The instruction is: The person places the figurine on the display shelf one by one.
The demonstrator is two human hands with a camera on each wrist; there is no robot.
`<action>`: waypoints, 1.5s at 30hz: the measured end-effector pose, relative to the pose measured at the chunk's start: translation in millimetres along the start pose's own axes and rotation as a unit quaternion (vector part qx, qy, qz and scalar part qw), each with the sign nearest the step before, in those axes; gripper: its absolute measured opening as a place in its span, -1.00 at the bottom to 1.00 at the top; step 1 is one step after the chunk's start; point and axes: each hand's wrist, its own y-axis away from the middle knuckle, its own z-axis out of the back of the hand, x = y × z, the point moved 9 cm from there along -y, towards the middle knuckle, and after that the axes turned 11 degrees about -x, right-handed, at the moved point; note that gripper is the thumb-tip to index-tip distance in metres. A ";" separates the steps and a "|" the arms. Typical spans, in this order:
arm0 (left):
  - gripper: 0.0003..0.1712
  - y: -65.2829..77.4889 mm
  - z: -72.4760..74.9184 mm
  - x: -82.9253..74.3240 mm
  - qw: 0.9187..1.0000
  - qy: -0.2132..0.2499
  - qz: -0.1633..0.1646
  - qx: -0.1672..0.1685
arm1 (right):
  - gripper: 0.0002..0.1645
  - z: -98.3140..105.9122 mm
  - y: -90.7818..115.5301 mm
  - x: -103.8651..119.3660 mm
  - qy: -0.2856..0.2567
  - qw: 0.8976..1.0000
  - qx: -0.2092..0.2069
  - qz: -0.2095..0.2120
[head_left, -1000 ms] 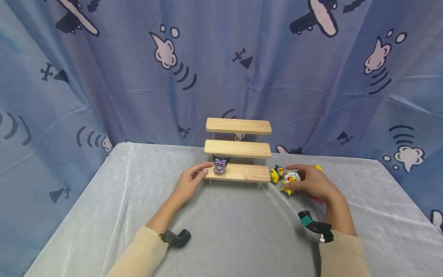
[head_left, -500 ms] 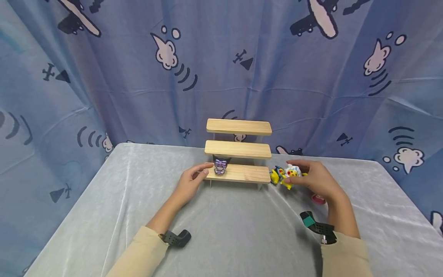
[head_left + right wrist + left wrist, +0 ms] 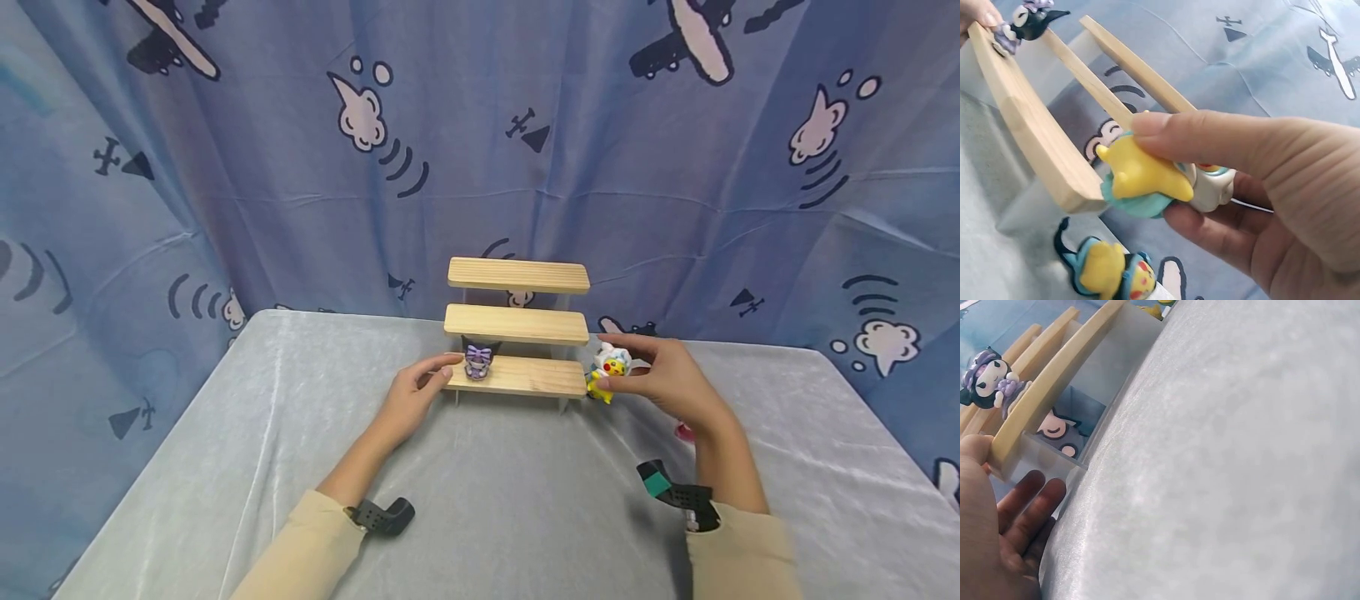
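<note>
My left hand (image 3: pixel 412 396) pinches the left end of the lowest plank of a three-tier wooden display shelf (image 3: pixel 540 375); its other fingers hang loose beside the clear side panel (image 3: pixel 1047 455). On that plank, near the same end, sits a purple-and-black figurine (image 3: pixel 477 361) with a bow. Between thumb and fingers, my right hand (image 3: pixel 678 383) holds a yellow Pikachu figurine (image 3: pixel 1147 172) in a white hood, close by the plank's right end. Below it in the right wrist view, a second Pikachu figurine (image 3: pixel 1104 269) with a dark blue hood lies on the cloth.
A pink object (image 3: pixel 684 432) shows partly behind my right wrist. Grey velvety cloth (image 3: pixel 510 500) covers the table, and a blue patterned curtain (image 3: pixel 480 150) hangs right behind the shelf.
My right hand has picked up the white-hooded Pikachu figurine and carried it left and slightly up to the shelf's right end, over the blue-hooded one. The left hand stays put.
</note>
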 end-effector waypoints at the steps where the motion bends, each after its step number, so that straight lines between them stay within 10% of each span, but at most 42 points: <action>1: -0.64 0.0 -0.1 0.1 1.000 0.001 0.000 0.000 | -0.12 -1.8 -0.4 1.6 -0.008 1.000 0.001 0.002; 26: -0.64 1.1 -0.1 -1.8 1.000 0.004 -0.003 0.001 | -0.22 -37.6 -5.7 43.3 0.011 0.990 -0.040 0.133; 45: -0.63 0.3 -0.5 -1.4 1.000 0.004 -0.002 -0.001 | -0.19 -55.3 -5.1 55.4 -0.011 0.986 -0.049 0.156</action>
